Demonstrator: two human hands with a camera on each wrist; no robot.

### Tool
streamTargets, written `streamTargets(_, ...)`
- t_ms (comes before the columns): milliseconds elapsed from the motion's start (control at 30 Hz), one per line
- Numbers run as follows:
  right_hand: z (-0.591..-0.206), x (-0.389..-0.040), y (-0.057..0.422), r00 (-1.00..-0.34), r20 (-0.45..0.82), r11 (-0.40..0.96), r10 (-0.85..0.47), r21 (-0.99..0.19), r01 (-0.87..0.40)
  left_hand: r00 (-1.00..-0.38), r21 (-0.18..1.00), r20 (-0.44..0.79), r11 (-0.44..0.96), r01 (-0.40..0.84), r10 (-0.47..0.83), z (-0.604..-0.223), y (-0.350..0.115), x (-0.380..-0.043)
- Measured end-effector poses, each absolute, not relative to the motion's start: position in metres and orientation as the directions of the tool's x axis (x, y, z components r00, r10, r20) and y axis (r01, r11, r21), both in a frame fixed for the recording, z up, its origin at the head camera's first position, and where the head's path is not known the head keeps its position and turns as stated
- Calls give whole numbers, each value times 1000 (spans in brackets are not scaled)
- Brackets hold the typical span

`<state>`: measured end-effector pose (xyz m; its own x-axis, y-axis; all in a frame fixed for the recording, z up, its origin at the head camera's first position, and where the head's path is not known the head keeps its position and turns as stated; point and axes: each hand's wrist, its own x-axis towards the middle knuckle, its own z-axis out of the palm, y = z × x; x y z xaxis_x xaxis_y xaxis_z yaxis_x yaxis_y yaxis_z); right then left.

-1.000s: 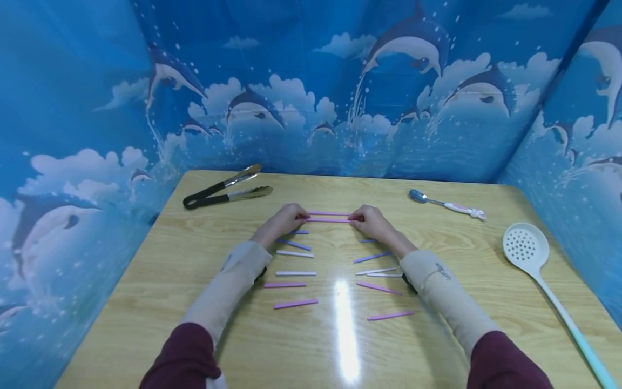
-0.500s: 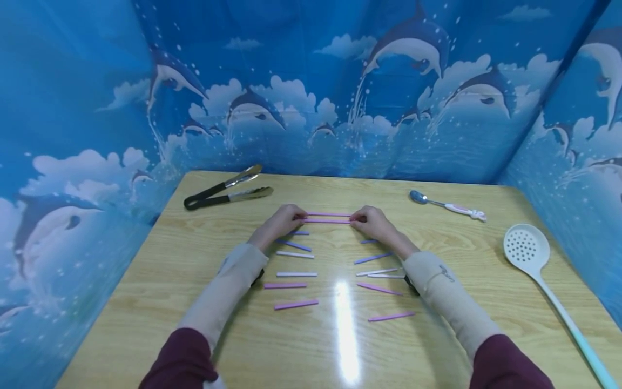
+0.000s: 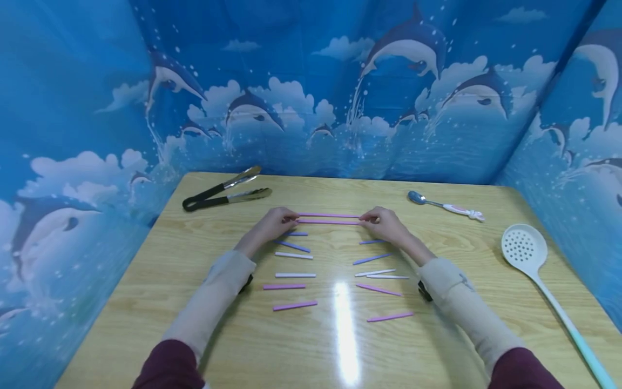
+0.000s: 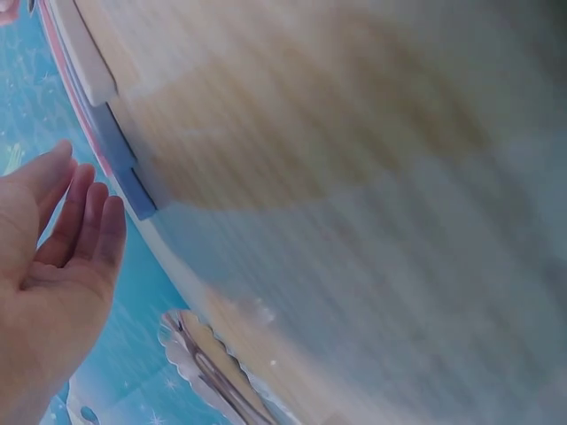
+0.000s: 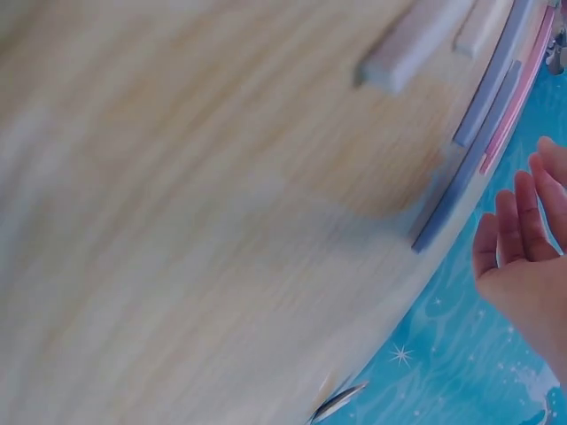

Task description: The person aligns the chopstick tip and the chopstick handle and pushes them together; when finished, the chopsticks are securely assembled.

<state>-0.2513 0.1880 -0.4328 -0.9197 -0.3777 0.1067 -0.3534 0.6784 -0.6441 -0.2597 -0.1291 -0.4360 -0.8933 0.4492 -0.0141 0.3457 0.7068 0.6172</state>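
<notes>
Two long pink sticks (image 3: 329, 222) lie side by side at the back of the table. My left hand (image 3: 269, 227) is at their left ends, my right hand (image 3: 389, 227) at their right ends. The left wrist view has the left fingers (image 4: 84, 212) mostly straight, with thumb and forefinger close together. Likewise the right fingers (image 5: 509, 217) are extended, slightly apart from the pink sticks' end. Nothing shows between the fingers of either hand there. Below the hands lie two columns of shorter sticks: blue (image 3: 293, 246), white (image 3: 295, 275) and pink (image 3: 295, 306).
Black-handled tongs (image 3: 225, 189) lie open at the back left. At the back right is a spoon (image 3: 444, 206) with a decorated handle. A skimmer (image 3: 525, 249) with a mint handle lies along the right side. A dolphin-print curtain (image 3: 301, 86) surrounds the table (image 3: 218, 346).
Both hands have moved outward, left hand to the left and right hand to the right. More of the two long pink sticks' length now shows between them. The other sticks and utensils stay put.
</notes>
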Motion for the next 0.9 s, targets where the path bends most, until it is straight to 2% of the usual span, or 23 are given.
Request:
streamTargets(333,-427,-234,202,-920,16,696,-391,-649,-307,-893,634,3,689,350,450,-439,-144,-247)
streamTargets(633,-430,-228,210,-918,3,707,-397,-636,-308,-894,706,-56,651,280,445,-438,-156,-240)
streamTargets(900,-436,-228,212,-888,-20,685,-459,-645,-339,-883,717,-67,638,281,464,-441,-155,-243)
